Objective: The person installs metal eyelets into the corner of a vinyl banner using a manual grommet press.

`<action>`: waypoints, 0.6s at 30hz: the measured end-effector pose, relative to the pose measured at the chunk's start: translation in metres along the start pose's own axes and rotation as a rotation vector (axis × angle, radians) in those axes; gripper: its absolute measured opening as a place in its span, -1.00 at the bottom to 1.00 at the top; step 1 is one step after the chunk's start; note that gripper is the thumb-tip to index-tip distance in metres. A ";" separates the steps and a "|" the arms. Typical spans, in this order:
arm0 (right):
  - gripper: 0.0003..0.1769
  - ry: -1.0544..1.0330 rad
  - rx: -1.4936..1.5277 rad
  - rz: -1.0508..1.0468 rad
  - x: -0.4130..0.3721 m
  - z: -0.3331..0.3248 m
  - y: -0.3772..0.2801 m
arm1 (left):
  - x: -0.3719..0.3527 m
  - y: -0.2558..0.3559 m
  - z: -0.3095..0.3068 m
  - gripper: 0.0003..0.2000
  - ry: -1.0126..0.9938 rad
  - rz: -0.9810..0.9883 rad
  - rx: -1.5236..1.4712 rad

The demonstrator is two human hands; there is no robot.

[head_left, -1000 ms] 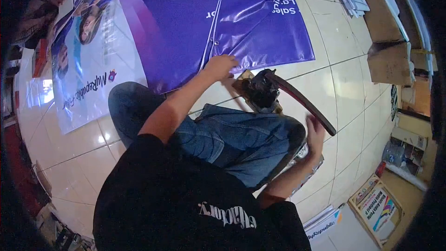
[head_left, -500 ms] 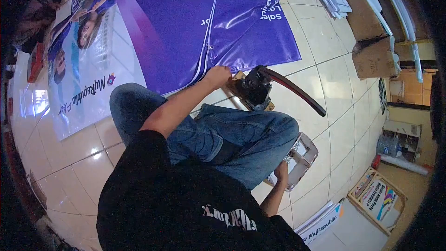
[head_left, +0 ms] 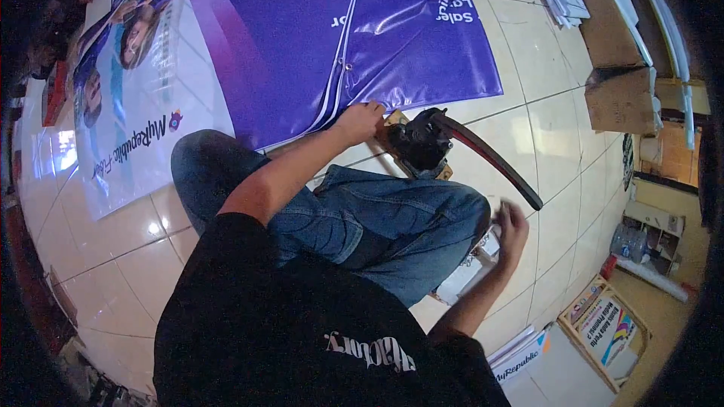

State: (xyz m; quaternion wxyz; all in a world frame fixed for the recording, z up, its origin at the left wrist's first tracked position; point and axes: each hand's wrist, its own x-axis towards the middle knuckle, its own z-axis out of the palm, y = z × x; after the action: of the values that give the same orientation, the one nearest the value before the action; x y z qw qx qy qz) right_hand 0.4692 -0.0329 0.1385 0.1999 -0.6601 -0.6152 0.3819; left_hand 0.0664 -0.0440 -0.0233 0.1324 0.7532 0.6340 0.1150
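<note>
So I had the purple and white banner [head_left: 286, 53] spread over the tiled floor [head_left: 554, 132], with its near edge by the person's left hand [head_left: 362, 122]. That hand had its fingers curled in at the edge, right beside the black hand press [head_left: 422, 143]; I honestly couldn't tell if it was pinching the vinyl. The press sat just in front of the jeans [head_left: 407, 234], its long lever [head_left: 498, 162] sticking out to the right. The right hand [head_left: 513, 230] was partly open, fingers apart, near the lever's tip and over a tray [head_left: 456, 280] mostly hidden by the knee and forearm. Two metal eyelets [head_left: 348, 67] showed on the banner's folded edge.
</note>
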 end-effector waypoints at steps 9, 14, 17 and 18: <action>-0.81 -0.767 0.148 -0.292 0.155 0.170 -0.069 | 0.002 -0.007 0.000 -0.79 0.005 0.113 -0.013; -0.84 -1.238 0.498 -0.371 0.167 0.206 -0.071 | 0.006 -0.016 0.006 -0.82 0.131 0.103 -0.053; -0.83 -1.263 0.472 -0.366 0.168 0.205 -0.077 | 0.006 -0.015 -0.001 -0.82 0.112 0.077 -0.060; -0.82 -1.291 0.442 -0.323 0.167 0.202 -0.076 | 0.005 -0.014 -0.002 -0.82 0.128 0.069 -0.076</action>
State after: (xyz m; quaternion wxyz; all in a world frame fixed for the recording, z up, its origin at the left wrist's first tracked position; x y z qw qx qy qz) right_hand 0.2595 0.0991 0.0244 -0.0218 -0.1455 -0.6092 0.7792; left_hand 0.0534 -0.0363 -0.0263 0.1164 0.7600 0.6102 0.1913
